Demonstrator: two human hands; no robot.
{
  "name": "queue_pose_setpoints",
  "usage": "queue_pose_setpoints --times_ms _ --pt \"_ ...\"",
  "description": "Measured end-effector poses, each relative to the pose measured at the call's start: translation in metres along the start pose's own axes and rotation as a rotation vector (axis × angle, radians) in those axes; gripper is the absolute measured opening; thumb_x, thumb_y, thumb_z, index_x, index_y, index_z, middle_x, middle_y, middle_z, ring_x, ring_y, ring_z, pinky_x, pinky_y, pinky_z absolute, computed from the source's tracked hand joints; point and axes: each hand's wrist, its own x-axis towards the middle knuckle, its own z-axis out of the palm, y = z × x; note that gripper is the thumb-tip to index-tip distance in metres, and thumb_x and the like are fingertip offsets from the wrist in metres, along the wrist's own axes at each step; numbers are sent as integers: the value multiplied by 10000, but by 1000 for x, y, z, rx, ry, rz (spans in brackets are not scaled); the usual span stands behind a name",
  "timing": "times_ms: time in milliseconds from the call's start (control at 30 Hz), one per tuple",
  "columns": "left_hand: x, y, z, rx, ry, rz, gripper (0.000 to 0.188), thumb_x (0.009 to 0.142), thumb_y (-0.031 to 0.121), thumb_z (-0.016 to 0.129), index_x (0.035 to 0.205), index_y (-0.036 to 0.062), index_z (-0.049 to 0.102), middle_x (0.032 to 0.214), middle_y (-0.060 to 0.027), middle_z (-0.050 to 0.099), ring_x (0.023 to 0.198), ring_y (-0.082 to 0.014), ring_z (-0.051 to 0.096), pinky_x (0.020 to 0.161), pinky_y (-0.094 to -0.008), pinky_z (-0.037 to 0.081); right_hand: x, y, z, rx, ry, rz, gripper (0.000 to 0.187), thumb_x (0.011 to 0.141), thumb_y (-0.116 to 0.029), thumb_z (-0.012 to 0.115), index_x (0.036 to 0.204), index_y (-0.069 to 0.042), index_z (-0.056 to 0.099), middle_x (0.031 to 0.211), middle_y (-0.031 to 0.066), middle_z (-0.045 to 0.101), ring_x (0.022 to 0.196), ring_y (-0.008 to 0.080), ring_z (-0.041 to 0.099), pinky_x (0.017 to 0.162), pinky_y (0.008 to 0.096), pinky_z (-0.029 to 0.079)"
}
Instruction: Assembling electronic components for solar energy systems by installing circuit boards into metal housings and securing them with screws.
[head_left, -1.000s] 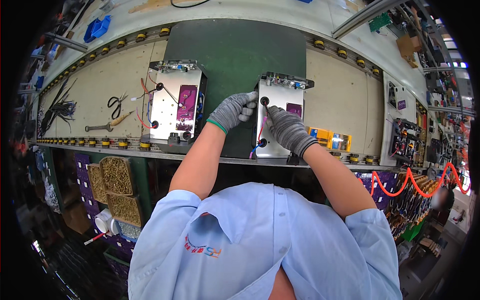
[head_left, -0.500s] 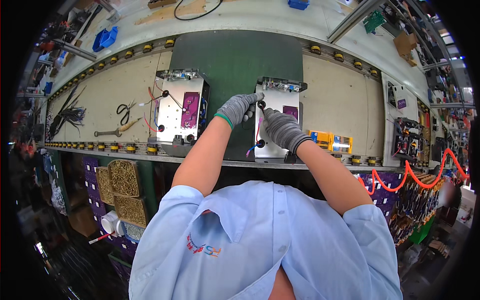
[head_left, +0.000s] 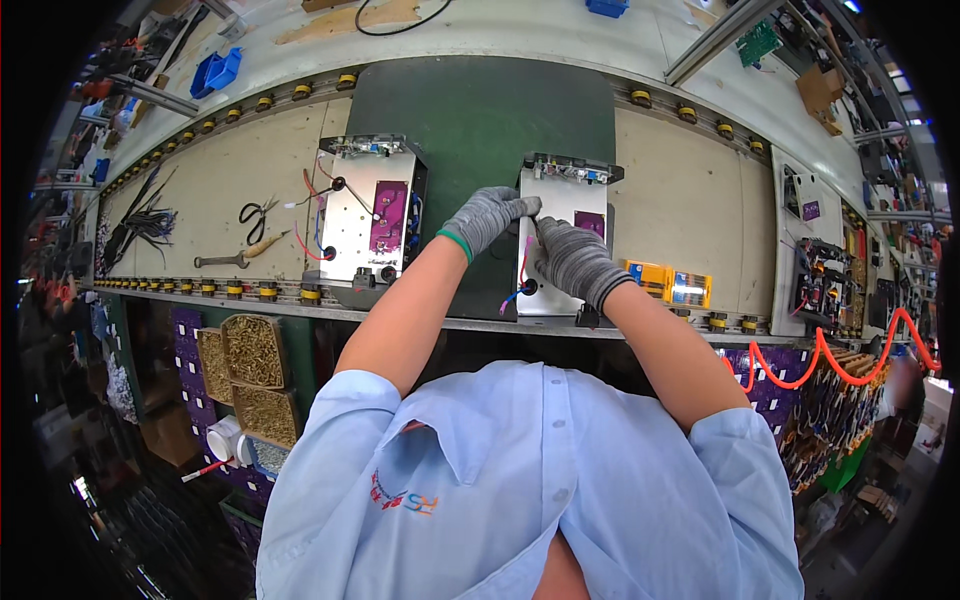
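Note:
A silver metal chassis (head_left: 560, 305) stands upright on the green mat, with a circuit board along its far edge and a purple board (head_left: 589, 221) on its right half. Over its far left part, my left hand (head_left: 486, 222), in a grey glove, pinches with thumb and forefinger. My right hand (head_left: 582, 262), also gloved, has curled fingers that meet the left fingertips there. What the fingers hold is hidden beneath them. Red and blue wires (head_left: 511, 297) hang out by a black grommet (head_left: 529, 286) at the chassis's near left.
A second silver chassis (head_left: 345, 235) with loose wires stands to the left. Further left lie scissors (head_left: 256, 212), a wrench (head_left: 222, 261) and a bundle of dark wires (head_left: 135, 225). A yellow box (head_left: 650, 275) is right of my right hand. Roller rails (head_left: 234, 290) edge the bench.
My fingertips have drawn together over the chassis's far left part. The black ring that showed between them is now covered. The whole view has shifted slightly.

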Motion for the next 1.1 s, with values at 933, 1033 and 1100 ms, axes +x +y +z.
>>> queue_pose_setpoints --times_ms 933,1033,1100 --pt "-13 19 -5 1098 170 703 197 897 257 661 1021 113 713 930 -135 629 857 -311 644 794 -432 535 5 29 17 340 412 -76 333 840 -59 612 1173 -54 607 1134 213 622 1003 389 644 902 435 528" --pt "-6 19 -2 1125 176 670 202 926 289 605 1002 120 686 928 -135 633 887 -320 643 797 -443 532 11 28 26 555 378 -89 310 878 -52 590 1188 -53 600 1100 214 660 1025 377 645 913 441 519" --pt "-3 19 2 1073 209 665 206 943 301 574 993 125 670 927 -131 636 911 -314 648 804 -438 535 12 29 29 613 372 -77 279 901 -61 591 1181 -53 593 1078 209 677 1031 366 649 916 444 512"
